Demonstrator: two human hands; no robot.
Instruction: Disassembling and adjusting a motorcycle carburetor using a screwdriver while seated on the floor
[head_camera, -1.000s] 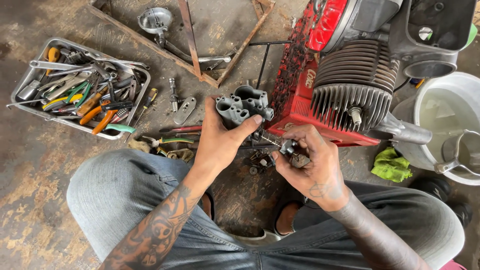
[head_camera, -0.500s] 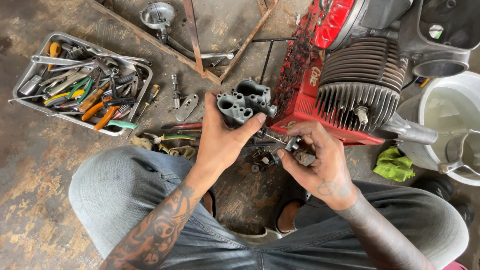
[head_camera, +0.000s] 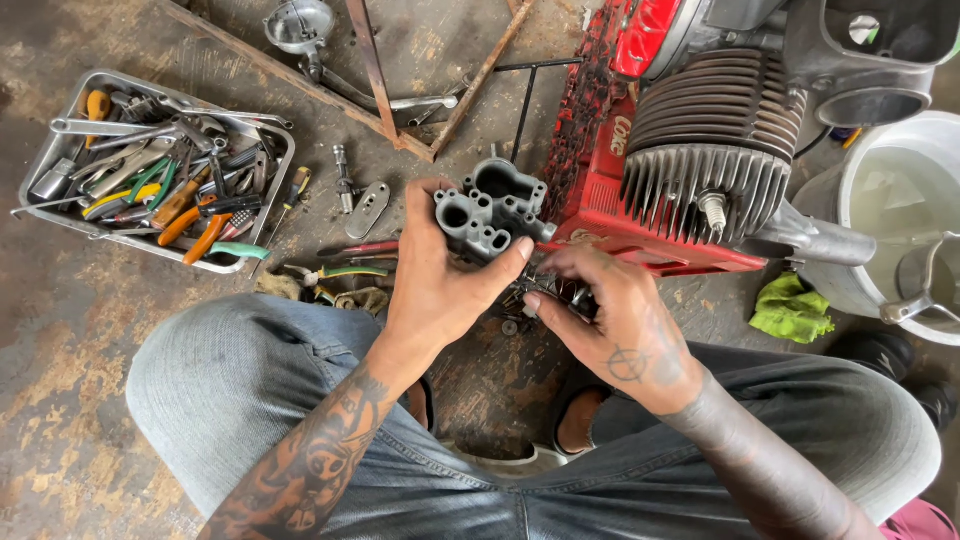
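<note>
Carburetor body (head_camera: 490, 215), grey casting, up in my left hand (head_camera: 440, 285), fingers clamped round it, just before red engine (head_camera: 690, 170). Right hand (head_camera: 615, 320) half-curled, pinching small dark part (head_camera: 560, 292) beneath. Fitting stage, I judge; next needs careful alignment of part to body.

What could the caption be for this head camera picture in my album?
Left hand holds a grey metal engine part while right hand fingers small parts beside a red engine.

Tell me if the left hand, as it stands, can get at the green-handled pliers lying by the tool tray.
Probably not: the left hand is wrapped around the grey carburetor body. The green-handled pliers lie in the open nearby, unobstructed, but the grip is occupied.
</note>
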